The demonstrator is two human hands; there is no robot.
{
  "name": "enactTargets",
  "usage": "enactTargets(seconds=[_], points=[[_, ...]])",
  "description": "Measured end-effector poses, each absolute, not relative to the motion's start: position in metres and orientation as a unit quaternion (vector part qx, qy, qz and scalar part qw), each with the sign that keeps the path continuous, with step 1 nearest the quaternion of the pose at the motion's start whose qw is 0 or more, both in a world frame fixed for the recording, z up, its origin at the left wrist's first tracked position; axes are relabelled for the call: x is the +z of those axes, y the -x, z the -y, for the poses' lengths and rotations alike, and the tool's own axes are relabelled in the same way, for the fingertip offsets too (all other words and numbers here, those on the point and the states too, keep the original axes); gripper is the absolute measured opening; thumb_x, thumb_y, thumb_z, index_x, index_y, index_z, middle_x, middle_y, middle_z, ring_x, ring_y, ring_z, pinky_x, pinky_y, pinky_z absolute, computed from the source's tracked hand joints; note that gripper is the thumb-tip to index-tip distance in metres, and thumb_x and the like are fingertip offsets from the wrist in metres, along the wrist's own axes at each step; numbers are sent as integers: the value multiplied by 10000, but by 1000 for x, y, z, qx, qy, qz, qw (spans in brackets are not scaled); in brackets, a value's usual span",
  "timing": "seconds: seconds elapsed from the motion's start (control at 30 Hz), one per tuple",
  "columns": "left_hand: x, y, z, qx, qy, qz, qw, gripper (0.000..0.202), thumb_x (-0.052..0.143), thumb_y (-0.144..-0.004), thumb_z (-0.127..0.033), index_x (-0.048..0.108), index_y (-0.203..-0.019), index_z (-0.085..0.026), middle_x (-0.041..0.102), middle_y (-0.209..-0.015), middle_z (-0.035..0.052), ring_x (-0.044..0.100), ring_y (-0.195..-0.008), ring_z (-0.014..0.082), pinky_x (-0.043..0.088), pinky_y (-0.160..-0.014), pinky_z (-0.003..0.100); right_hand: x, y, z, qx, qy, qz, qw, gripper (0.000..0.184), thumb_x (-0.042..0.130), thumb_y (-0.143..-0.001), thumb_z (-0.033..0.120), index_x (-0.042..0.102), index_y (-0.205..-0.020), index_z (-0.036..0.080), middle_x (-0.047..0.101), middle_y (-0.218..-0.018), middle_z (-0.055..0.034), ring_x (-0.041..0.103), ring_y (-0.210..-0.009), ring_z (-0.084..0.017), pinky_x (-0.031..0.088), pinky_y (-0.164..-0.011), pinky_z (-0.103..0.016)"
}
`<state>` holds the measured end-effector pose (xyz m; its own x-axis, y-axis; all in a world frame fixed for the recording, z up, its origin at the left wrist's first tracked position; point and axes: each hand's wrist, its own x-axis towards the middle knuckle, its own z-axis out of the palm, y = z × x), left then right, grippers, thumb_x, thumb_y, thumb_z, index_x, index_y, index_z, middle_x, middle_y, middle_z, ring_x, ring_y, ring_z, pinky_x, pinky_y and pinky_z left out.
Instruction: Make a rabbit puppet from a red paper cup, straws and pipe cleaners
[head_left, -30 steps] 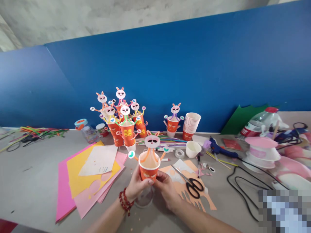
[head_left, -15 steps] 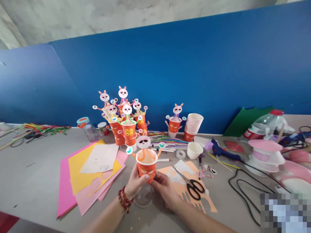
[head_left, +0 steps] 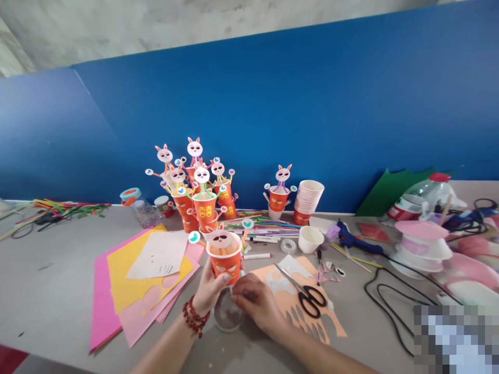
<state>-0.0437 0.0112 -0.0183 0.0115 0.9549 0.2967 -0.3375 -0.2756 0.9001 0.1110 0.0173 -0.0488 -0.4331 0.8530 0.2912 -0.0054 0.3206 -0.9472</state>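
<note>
My left hand (head_left: 208,292) grips an orange paper cup (head_left: 224,265) near its base and holds it above the table. A paper bunny face and pipe-cleaner arms with round paper hands stick out of the cup. My right hand (head_left: 253,304) is curled under the cup's bottom, its fingertips pinched over a clear plastic cup (head_left: 227,314) that stands on the table. What the right fingers pinch is hidden. A red bead bracelet (head_left: 193,317) circles my left wrist.
Several finished bunny cups (head_left: 198,200) cluster at the back, one more (head_left: 278,197) stands beside a stack of cups (head_left: 307,201). Pink and yellow paper sheets (head_left: 132,280) lie left. Scissors (head_left: 307,296) rest on orange cut-outs. A blue glue gun (head_left: 353,240) and black cable (head_left: 390,301) lie right.
The bunny cup has shifted left and tilted, its bunny face sinking lower into the cup. My right hand has moved from the cup's side down to beneath it.
</note>
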Motion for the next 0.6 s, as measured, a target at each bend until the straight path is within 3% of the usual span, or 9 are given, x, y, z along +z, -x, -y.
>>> enactTargets(seconds=[0.17,0.4,0.6], points=[[-23,31,-10,615,-479,-336,529,496,827,-669,-406,642,-1056,-157,734,-944,111,686,-846,251,556,-762,356,-42,-110,-22,554,289,599,500,205,719,-830,443,778,-855,248,726,-927,-53,636,-901,-247,490,-858,-353],[-26,28,-10,618,-482,-334,524,467,827,-678,-369,639,-1046,-153,731,-942,96,676,-840,224,548,-783,341,-52,-109,-26,616,282,557,481,311,744,-775,528,770,-847,226,737,-920,-52,644,-903,-261,496,-862,-368],[-22,44,-16,640,-495,-318,494,372,722,-786,-425,635,-1018,-148,724,-913,107,671,-811,232,536,-759,359,-62,-111,-25,567,315,625,433,256,748,-797,444,732,-722,199,693,-758,-33,624,-741,-199,477,-721,-296]])
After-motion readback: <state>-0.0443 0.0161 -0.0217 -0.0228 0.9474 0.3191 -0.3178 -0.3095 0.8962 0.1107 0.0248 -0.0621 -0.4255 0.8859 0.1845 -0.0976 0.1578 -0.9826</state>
